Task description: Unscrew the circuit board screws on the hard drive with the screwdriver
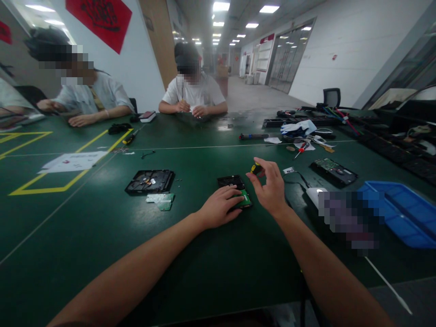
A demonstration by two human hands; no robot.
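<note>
Firstly, one black drive unit [229,181] with green circuit board [245,196], on the green table [190,281], well left of the blue tray [405,211]; judged compact, fairly dense for its size, rigid in its case, the board side fragile. Recommended hold: by the case's side edges, clear of board components; smooth surfaces may slip a little. Left hand [220,206], one: laid over the unit, fingers extended across case and board; whether the thumb clamps the near edge cannot be told. Right hand [272,186], one: slightly nearer the tray, thumb and forefinger pinching a yellow-and-black handle [255,168]; shaft not discernible. Handle judged light, stiff, best taken round its body.
</note>
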